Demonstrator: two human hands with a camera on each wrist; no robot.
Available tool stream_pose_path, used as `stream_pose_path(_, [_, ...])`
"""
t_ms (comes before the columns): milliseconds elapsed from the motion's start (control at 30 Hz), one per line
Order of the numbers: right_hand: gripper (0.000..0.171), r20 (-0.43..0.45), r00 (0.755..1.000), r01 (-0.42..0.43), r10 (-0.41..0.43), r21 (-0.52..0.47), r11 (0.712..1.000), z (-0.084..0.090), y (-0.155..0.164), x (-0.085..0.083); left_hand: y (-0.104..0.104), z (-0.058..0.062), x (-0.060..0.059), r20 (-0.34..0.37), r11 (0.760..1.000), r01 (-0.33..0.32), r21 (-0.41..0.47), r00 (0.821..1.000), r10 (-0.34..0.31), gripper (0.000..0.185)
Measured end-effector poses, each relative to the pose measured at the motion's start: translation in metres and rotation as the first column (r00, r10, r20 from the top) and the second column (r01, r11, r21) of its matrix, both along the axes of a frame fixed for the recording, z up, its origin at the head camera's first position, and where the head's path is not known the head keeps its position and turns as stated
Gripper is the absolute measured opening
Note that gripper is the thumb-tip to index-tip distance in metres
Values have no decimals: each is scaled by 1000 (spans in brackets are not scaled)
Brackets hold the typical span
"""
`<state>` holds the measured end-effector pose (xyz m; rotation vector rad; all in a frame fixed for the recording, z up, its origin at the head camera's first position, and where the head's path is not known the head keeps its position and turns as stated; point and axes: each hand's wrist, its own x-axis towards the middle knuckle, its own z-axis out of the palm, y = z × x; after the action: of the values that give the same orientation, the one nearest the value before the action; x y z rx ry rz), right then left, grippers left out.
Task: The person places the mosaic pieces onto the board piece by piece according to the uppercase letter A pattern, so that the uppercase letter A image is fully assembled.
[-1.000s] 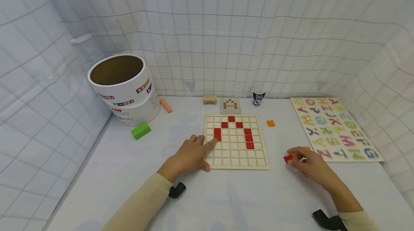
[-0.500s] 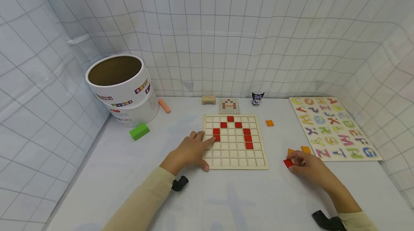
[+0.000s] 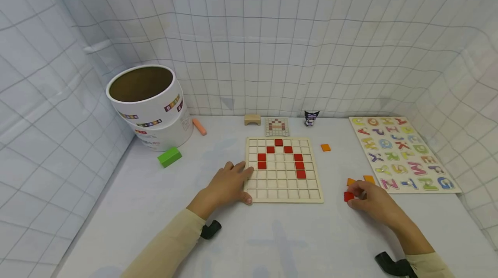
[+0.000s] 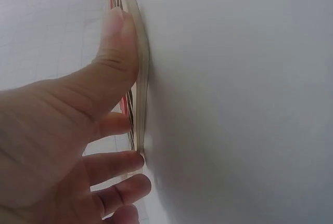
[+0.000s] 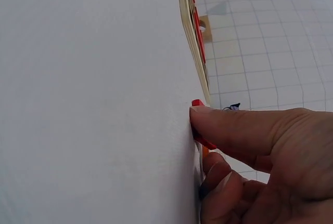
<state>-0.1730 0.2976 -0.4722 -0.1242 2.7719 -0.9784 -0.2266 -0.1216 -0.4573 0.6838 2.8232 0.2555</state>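
Observation:
A cream grid board lies on the table, with several red square tiles set in an arch in its cells. My left hand rests at the board's left edge, index fingertip over the rim and thumb near the lower left corner. In the left wrist view the thumb touches the board's side and the fingers are extended. Right of the board, my right hand pinches a loose red tile at the table surface. Orange tiles lie just beyond its fingers.
A small pattern card, a wooden arch block and a figurine stand behind the board. Another orange tile lies to its right. An alphabet board is far right; a white bucket, green block and orange stick are left.
My left index finger has drawn back leftward from beside the red tiles to the board's rim. My right fingers have shifted slightly nearer with the red tile, uncovering an orange tile behind.

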Motion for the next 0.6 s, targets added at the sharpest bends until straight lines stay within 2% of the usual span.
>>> stream_pose_path(167, [26,40,999,-2,7,-117,993,-1,1,-2,0,-2,1,-9,1000,-10,4,1000,10,97])
stream_pose_path(267, [31,57,998,-10,24,-238,971,-2,0,-8,0,-2,2,-4,1000,-17,12,1000,17,96])
stream_pose_path(467, [37,21,1000,25,-17,-459,888,-1,-20,-27,0,-2,1,3,1000,-12,12,1000,12,96])
stream_pose_path(600, [47,61,998,46,-13,-574,818,3,-56,-42,-1,-3,1,-5,1000,4,5,1000,-4,96])
